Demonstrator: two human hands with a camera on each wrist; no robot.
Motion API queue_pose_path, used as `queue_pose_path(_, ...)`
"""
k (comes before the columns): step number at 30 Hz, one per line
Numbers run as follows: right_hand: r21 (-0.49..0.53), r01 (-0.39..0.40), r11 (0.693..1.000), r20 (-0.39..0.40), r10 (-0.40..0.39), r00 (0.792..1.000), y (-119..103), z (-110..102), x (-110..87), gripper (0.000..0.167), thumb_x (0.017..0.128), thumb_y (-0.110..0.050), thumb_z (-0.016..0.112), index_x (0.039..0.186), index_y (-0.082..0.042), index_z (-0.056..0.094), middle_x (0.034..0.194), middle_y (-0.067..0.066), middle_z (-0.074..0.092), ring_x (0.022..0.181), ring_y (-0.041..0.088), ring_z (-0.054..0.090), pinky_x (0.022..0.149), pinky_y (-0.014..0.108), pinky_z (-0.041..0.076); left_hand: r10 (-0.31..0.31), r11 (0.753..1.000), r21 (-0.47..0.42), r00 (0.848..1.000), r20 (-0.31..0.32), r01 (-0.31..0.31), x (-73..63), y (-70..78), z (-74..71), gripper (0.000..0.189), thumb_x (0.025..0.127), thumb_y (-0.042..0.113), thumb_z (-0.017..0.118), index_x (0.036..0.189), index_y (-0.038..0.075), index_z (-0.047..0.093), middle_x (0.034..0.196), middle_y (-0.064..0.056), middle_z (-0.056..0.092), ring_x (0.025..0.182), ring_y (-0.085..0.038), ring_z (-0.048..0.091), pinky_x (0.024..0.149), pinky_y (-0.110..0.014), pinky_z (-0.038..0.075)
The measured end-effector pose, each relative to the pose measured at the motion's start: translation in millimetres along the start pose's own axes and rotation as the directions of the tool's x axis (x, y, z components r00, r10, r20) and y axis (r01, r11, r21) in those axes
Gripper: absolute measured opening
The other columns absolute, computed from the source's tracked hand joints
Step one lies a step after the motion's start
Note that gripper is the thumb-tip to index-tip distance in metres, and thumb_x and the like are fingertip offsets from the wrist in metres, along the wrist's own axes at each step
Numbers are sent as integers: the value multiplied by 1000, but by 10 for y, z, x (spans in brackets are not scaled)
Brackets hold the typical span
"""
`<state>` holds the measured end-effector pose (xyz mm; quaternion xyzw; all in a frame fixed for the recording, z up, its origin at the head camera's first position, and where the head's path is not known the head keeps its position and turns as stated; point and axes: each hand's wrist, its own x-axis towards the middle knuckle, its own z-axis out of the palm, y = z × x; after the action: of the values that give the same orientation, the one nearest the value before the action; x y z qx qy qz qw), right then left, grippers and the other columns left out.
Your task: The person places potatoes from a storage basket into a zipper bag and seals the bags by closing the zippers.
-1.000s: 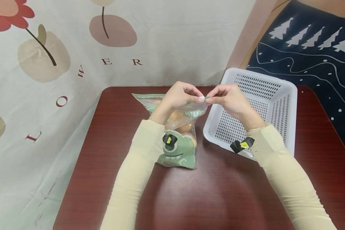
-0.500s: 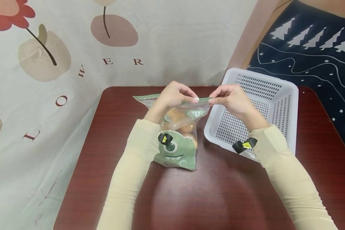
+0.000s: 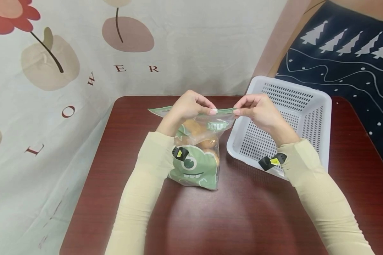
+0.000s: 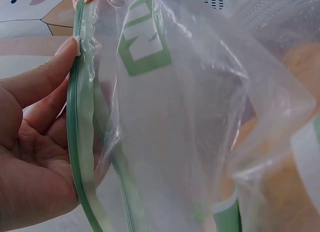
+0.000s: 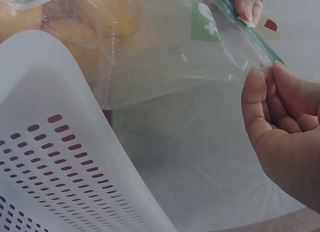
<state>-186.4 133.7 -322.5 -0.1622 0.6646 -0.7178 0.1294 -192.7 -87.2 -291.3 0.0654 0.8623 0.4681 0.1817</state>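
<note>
A clear zip bag [image 3: 194,173] with a green one-eyed monster print stands on the table, holding several round orange-brown items [image 3: 207,142] whose kind the plastic blurs. Along its top runs a green zip strip [image 4: 73,112]. My left hand [image 3: 189,105] pinches the small white slider [image 4: 77,44] on that strip between thumb and finger. At the bag's top right corner, my right hand [image 3: 258,110] grips the strip's end between thumb and forefinger. Left of the slider the bag's mouth gapes; between the two hands the strip's edges lie together.
A white perforated plastic basket [image 3: 324,117] stands to the right, partly behind my right forearm. The dark red wooden table [image 3: 124,148] backs onto a printed cloth [image 3: 198,42]. Each sleeve carries a small black wrist camera [image 3: 272,161].
My left hand has slid left along the zip with the white slider, away from my right hand. The right hand has shifted slightly right and keeps its grip on the corner.
</note>
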Motion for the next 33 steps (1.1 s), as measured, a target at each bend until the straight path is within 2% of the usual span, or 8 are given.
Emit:
queue_pose_path(8,2,16,1000,-1,-16,1000,-23,2,-4,20,78,18,57,73,0,66,67,5,62,62,14,57,62,20,54,3,1000,0,1000,-13,-3,-22,-21,-66,18,73,15,76,88,5,73,86,-3,68,86,-12,56,72,-22,50)
queue_pose_path(15,35,13,999,-11,-13,1000,-52,-17,-8,19,78,17,57,74,1,65,67,6,62,62,15,59,64,21,55,-9,1000,-1,1000,-25,9,-57,-56,-159,19,74,15,76,90,5,72,91,-3,68,91,-12,57,80,-24,49)
queue_pose_path(24,51,-1,999,-58,4,998,-81,-73,-24,19,79,17,57,74,1,66,68,6,63,63,15,59,65,21,55,-64,998,-4,996,-66,64,-107,-153,-334,21,75,16,76,93,5,72,98,-5,66,98,-15,54,87,-29,47)
queue_pose_path(29,75,10,997,-70,-5,998,-88,-130,-45,19,79,18,56,75,1,65,69,7,63,65,16,60,67,21,56,-95,995,-51,989,-111,90,-148,-256,-460,25,73,14,77,94,2,71,101,-8,65,99,-17,53,85,-30,48)
queue_pose_path(33,94,11,996,-70,-4,998,-99,-163,-52,19,79,18,56,76,2,66,71,7,63,66,16,60,67,21,56,-130,989,-87,983,-133,119,-176,-343,-560,26,74,13,76,96,1,70,105,-9,63,101,-18,52,92,-35,47)
